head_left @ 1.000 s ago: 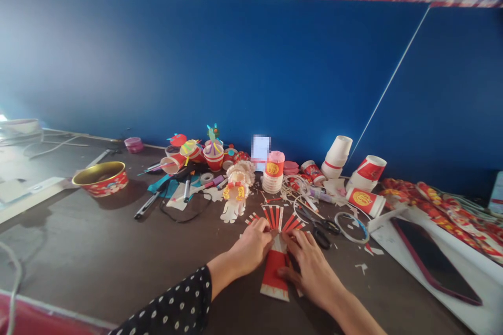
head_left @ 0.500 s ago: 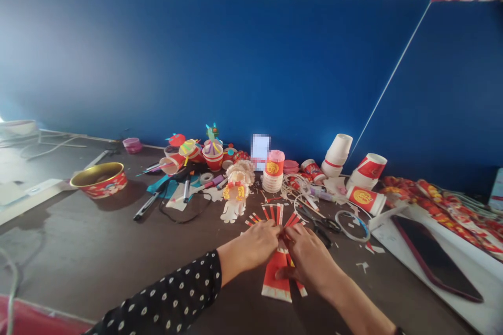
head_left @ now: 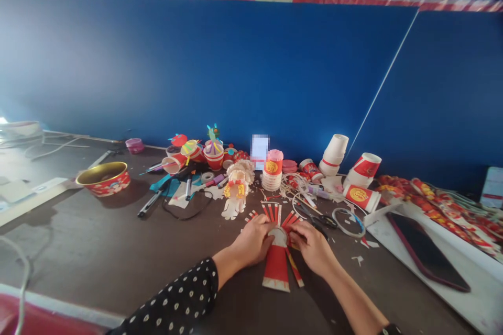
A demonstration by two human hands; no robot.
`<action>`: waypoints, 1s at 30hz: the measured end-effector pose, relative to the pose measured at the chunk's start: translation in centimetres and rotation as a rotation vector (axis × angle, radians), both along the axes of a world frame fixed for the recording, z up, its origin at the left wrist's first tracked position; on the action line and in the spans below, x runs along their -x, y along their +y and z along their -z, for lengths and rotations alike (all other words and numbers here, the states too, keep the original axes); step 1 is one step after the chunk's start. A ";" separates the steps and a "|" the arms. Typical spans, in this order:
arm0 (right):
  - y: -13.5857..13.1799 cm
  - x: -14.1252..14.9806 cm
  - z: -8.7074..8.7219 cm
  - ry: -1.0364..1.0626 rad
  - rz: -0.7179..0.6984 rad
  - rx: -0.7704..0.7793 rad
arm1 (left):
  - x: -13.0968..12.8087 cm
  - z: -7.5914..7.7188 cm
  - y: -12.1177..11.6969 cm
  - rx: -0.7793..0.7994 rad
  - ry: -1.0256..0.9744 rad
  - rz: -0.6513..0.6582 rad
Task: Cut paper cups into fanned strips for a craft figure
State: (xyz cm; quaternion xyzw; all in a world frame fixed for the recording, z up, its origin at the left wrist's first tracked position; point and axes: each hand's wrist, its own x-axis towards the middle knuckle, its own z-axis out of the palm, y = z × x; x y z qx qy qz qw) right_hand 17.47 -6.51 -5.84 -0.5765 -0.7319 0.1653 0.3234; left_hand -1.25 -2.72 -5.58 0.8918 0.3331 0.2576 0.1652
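A red-and-white paper cup (head_left: 276,267) lies flattened on the dark table, cut into strips that fan out at its top. Its round white base (head_left: 278,237) shows between my hands. My left hand (head_left: 251,241) grips the left side of this cup, fingertips at the base. My right hand (head_left: 310,247) holds the right side, with fingers bent over the strips. A long loose red strip (head_left: 294,268) runs down beside the cup, under my right hand. Part of the cut paper is hidden under my fingers.
Black-handled scissors (head_left: 316,218) and white paper scraps lie to the right. A paper cup figure (head_left: 237,188) stands ahead. Further back are stacked cups (head_left: 272,171), a red tin bowl (head_left: 104,178) and pens. A phone (head_left: 426,251) lies on a white board at right, before a blue wall.
My hands have moved slightly apart and lower, and the round white base now shows between them. The strip at the right of the cup hangs clearer. The head view has shifted slightly.
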 end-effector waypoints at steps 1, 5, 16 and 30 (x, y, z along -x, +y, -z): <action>0.1 0.0 0.2 -0.002 0.019 -0.003 | 0.1 0.1 0.0 0.032 -0.045 -0.013; 0.2 0.3 0.7 -0.010 0.055 -0.023 | 0.5 0.1 0.1 0.100 -0.168 -0.079; -1.0 0.6 -0.3 -0.162 -0.091 -0.094 | 0.9 0.3 -1.4 -0.006 -0.021 -0.040; -1.0 2.5 -1.1 -0.639 -0.120 -0.121 | -1.7 0.8 -1.3 -0.126 0.399 -0.094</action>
